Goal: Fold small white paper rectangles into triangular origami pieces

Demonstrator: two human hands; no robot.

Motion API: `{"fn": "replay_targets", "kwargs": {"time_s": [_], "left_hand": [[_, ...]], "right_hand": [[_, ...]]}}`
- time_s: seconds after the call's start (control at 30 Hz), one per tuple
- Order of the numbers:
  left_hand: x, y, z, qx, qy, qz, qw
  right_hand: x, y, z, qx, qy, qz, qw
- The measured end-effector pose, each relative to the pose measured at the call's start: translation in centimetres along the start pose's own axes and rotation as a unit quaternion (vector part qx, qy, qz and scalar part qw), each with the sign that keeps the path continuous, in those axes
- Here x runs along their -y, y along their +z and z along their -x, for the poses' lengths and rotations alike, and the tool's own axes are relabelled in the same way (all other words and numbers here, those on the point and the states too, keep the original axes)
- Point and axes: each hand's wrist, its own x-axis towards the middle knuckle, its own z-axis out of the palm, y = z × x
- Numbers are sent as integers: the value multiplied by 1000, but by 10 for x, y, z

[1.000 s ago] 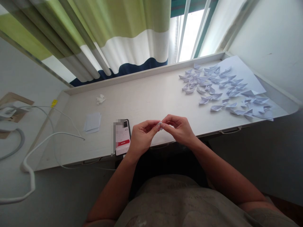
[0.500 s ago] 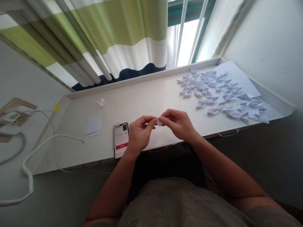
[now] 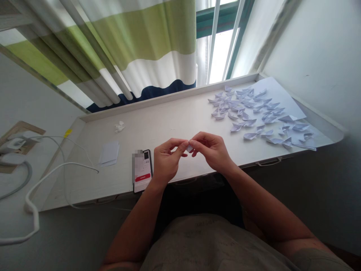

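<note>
Between my two hands, above the front part of the white desk point(image 3: 169, 128), is a small folded piece of white paper point(image 3: 188, 148). My left hand point(image 3: 168, 157) pinches its left side between thumb and fingertips. The thumb and fingers of my right hand point(image 3: 210, 150) close on its right side. Most of the paper is hidden by the fingertips, so its exact shape cannot be made out. On the right of the desk lie many folded paper boats point(image 3: 242, 107), spread in a loose group.
Left of my hands lies a phone point(image 3: 143, 171) with its screen lit. Farther left are a small stack of paper sheets point(image 3: 109, 153), a crumpled tissue point(image 3: 119, 126) and a white cable point(image 3: 76, 162). A large white sheet point(image 3: 284, 98) lies beneath some boats.
Both hands keep their pinch on the paper, with the fingertips slightly closer together over it and less paper showing. The whole view has shifted a little.
</note>
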Motion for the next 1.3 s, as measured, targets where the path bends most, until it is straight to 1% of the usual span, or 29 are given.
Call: {"fn": "replay_targets", "kwargs": {"time_s": [0.17,0.23,0.27,0.43,0.53,0.6,0.73,0.83,0.9,1.0,1.1,1.2,1.3], "left_hand": [[9,14,1,-73,37,30,996],[11,19,0,-87,58,29,994],[11,20,0,-83,71,25,994],[11,18,2,-7,132,-10,991],[12,8,2,40,131,-34,990],[10,1,0,92,123,-56,987],[4,-11,-7,153,121,-138,971],[-2,-14,-13,179,128,-174,960],[-5,-14,-15,191,137,-187,954],[-8,-13,-17,210,145,-196,947],[-12,-11,-19,229,145,-212,939],[-16,-10,-21,235,155,-220,934],[-19,-10,-24,239,165,-205,935]], "right_hand": [[-3,4,0,-61,-3,-60,996],[-5,4,0,-77,-6,-74,994],[-5,4,1,-78,-7,-79,994],[-9,-2,1,-71,-14,-76,994],[-9,-8,1,-72,-19,-64,995],[-9,-12,1,-66,-26,-53,996],[-9,-20,2,-20,-18,-18,999],[-7,-27,3,28,5,26,999],[-3,-31,2,54,4,69,996],[7,-38,0,97,-29,151,983],[18,-44,-3,138,-62,209,966],[22,-46,-3,131,-69,247,958],[21,-42,-1,92,-30,223,970]]}}
